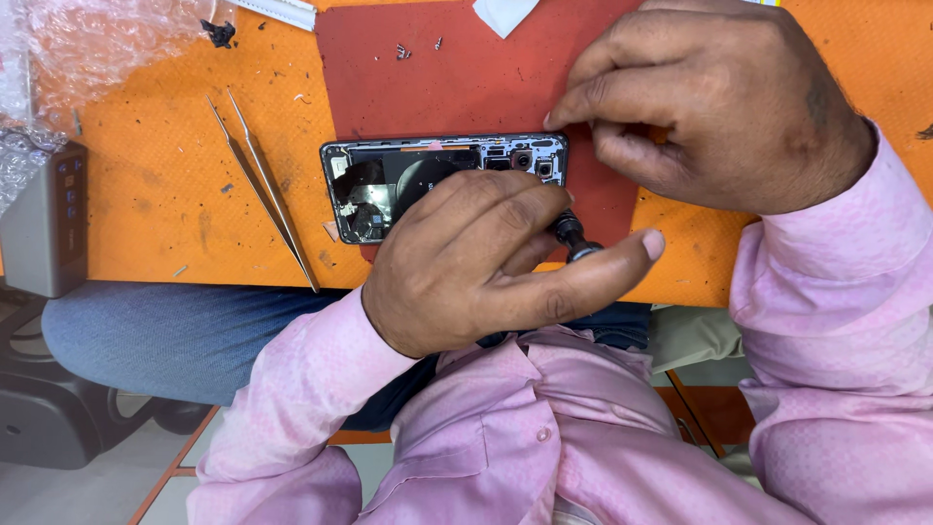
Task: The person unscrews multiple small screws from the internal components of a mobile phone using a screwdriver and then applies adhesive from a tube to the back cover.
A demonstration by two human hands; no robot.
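An opened phone (389,180) with its back cover off lies lengthwise on a red mat (437,78), with the camera modules and dark inner parts exposed. My left hand (466,267) covers the phone's near right part. It grips a small screwdriver with a black handle (573,238), the thumb stretched along it, and the tip is hidden under my fingers. My right hand (719,107) reaches in from the right. Its curled fingers pinch the phone's right end at the far corner. Both sleeves are pink.
Metal tweezers (262,185) lie on the orange table (146,224) left of the phone. Tiny screws (403,51) rest on the mat's far part. Bubble wrap (87,39) fills the far left corner, and a grey box-shaped device (44,219) stands at the left edge.
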